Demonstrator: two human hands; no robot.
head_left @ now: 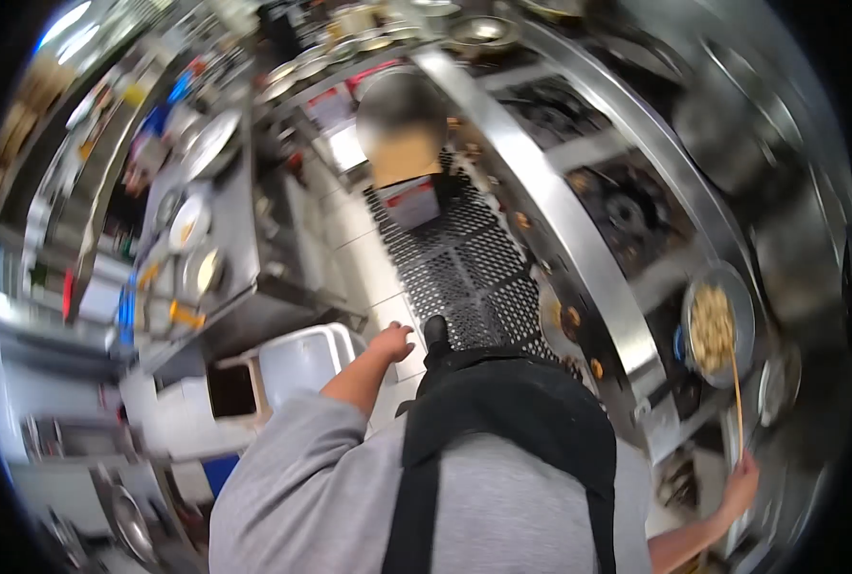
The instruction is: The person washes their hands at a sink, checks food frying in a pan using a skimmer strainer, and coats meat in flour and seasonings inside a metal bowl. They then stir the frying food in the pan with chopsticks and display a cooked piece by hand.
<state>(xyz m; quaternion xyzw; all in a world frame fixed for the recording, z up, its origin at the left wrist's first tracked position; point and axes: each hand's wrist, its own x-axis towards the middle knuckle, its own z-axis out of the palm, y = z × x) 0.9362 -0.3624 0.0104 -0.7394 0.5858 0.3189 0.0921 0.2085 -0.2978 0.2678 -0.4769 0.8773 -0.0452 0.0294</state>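
Note:
My right hand (743, 483), low at the right, is closed around the end of a long wooden spoon (738, 402). The spoon's far end reaches into a round pan (748, 306) and is hidden among pale, chunky pieces of food (712, 328). This pan sits on the stove at the right; a blue patch shows at its left side. My left hand (393, 341) hangs free over the floor beside the left counter, its fingers loosely apart and nothing in them. Nearest to it is a whitish plastic bin (301, 364).
Burners (627, 209) line the stove behind a steel front ledge (550, 196). A perforated black mat (454, 277) covers the aisle, with a cardboard box (409, 196) farther along. Plates (189, 225) stand on the left steel counter (239, 206). A metal lid (779, 387) lies near the pan.

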